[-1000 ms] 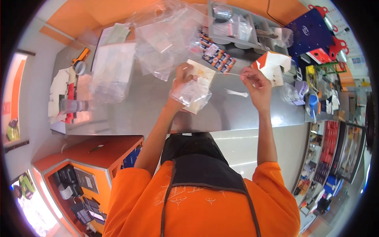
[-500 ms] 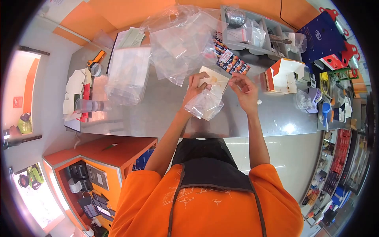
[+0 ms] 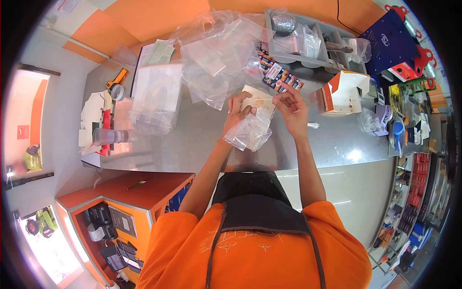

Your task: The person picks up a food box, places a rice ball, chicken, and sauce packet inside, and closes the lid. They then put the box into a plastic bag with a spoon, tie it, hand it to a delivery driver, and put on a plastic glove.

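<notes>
Clear plastic bagging (image 3: pixel 246 133), crinkled, bunches at the person's left hand (image 3: pixel 237 111), whose fingers curl over a flat cream-coloured packet (image 3: pixel 262 114) above the grey steel table (image 3: pixel 197 149); I see the right hand (image 3: pixel 293 108) pinching a thin white strip (image 3: pixel 267 99) beside the packet's edge.

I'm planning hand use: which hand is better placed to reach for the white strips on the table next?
Probably the right hand: it is nearer the white strips, while the left hand holds the pale flat piece and clear plastic.
</notes>
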Demonstrator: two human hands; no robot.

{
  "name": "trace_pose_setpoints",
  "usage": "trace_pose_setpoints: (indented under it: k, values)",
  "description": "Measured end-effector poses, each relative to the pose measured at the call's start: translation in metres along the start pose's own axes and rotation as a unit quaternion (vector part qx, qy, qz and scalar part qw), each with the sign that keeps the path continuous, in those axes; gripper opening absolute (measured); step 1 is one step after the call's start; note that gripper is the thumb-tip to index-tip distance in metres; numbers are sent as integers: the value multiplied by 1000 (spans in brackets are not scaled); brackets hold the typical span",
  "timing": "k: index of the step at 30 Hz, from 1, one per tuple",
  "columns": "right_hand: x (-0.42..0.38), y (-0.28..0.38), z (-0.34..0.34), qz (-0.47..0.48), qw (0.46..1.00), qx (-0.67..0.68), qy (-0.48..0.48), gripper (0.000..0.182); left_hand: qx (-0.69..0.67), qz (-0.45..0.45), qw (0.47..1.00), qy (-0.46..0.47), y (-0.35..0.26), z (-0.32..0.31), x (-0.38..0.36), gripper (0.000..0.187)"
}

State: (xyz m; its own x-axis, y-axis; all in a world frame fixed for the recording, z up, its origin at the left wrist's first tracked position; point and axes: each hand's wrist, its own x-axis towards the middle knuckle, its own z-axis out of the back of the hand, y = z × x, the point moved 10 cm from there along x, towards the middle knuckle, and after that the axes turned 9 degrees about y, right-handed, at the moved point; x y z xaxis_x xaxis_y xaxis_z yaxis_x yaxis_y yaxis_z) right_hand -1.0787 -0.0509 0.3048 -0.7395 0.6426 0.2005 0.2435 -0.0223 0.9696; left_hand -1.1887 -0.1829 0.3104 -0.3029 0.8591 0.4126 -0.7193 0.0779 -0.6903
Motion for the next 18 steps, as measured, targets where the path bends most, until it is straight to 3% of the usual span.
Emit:
trace_pose_setpoints:
  k: [3,5,9,15,18]
  values:
    - [3,-2,-12,9,1000,-12,11,49,51,8,998,-42,-9,7,-5,18]
    - [4,-7,-26,7,999,-6,34,50,158,-4,985,-66,-21,13,-6,16]
    - [4,-26,-54,-59,991,69,94,54,244,-12,963,-109,-17,15,-2,18]
    - [8,-24,-57,-100,978,75,167,64,322,77,940,84,-22,9,7,21]
    - [8,-22,-58,-87,969,110,202,70,356,107,925,81,-35,18,12,23]
